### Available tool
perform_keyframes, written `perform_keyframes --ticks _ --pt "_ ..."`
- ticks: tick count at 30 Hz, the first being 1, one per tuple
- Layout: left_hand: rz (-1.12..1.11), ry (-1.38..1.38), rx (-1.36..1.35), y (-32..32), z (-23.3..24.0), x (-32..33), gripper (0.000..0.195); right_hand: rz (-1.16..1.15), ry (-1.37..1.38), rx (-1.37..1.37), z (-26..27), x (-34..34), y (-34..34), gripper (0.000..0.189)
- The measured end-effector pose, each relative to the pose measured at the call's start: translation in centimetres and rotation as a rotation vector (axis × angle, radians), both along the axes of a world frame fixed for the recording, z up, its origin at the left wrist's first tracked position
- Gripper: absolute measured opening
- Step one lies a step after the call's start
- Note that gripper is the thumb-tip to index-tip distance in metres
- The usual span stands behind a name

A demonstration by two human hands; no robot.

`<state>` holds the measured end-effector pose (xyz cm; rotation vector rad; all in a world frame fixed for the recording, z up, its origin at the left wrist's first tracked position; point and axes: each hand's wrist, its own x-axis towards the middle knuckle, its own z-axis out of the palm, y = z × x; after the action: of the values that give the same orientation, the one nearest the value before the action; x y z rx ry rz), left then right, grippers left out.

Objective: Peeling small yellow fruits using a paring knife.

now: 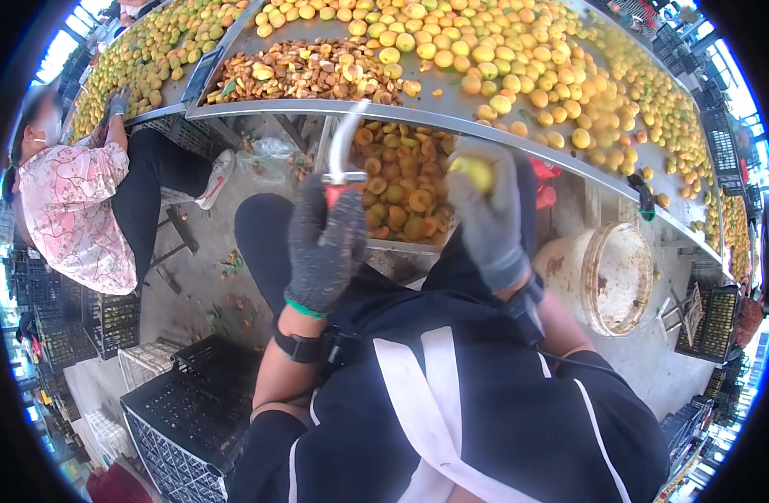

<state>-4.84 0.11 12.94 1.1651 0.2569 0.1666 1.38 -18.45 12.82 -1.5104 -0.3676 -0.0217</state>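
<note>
My left hand (pixel 326 242), in a dark knitted glove with a green cuff, grips the red handle of a curved knife (pixel 342 141); its pale blade points up towards the table's edge. To the right, my right hand (pixel 488 207), in a grey glove and blurred, holds a yellow-green apricot (pixel 472 173) between thumb and fingers. Between and beyond the hands, a crate of apricot halves (pixel 406 182) sits low, partly under the metal table (pixel 447 118). On the tabletop lie a heap of brownish apricot pieces or stones (pixel 309 72) and many whole apricots (pixel 485 53).
A co-worker in a pink floral top (pixel 76 214) sits at the left, gloved hands at the fruit. A stained white bucket (pixel 620 280) stands at the right. Black plastic crates (pixel 189 409) are at the lower left. A dark glove (pixel 642 195) hangs on the table edge.
</note>
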Motion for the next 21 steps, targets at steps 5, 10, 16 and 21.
perform_keyframes --ticks 5,10,16,21 --pt "-0.261 -0.061 0.358 1.7 0.4 -0.9 0.024 0.481 0.44 0.465 -0.1 1.3 -2.9 0.042" --pt "-0.399 -0.032 0.513 1.0 0.6 -0.7 0.028 0.594 0.542 0.649 -1.1 0.6 -2.5 0.057" --pt "-0.348 -0.26 1.001 0.3 0.0 -1.0 0.025 0.487 0.435 0.534 -1.0 0.4 -2.9 0.062" --pt "-0.371 -0.215 1.077 0.2 -0.5 -1.7 0.023 0.558 0.283 0.413 -1.3 0.6 -2.9 0.053"
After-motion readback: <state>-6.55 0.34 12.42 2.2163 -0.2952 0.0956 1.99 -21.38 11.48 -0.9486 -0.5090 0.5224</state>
